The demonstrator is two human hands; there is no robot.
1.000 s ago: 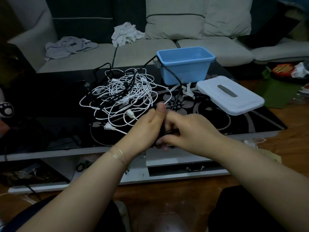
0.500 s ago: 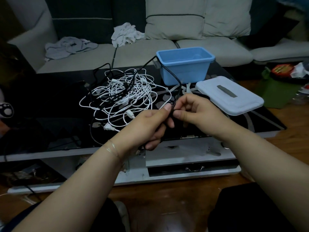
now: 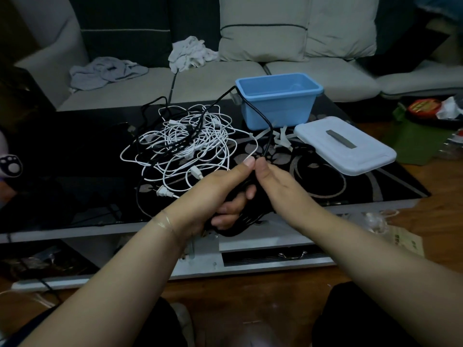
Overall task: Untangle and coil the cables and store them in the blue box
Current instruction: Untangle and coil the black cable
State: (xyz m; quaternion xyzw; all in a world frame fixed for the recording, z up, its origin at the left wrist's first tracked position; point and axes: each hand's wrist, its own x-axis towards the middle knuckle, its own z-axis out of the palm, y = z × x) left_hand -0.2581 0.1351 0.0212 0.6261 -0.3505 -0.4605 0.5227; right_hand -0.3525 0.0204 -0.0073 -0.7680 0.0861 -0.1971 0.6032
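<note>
I see my left hand [image 3: 220, 194] gripping the coiled black cable [image 3: 246, 216] above the table's [image 3: 75, 171] near edge, my right hand [image 3: 278, 186] pinching its strand, fingers hidden, with the blue box [image 3: 276, 110] behind.

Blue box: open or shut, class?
Open. The blue box shows its bare inside; its lid lies flat on the table beside it.
</note>
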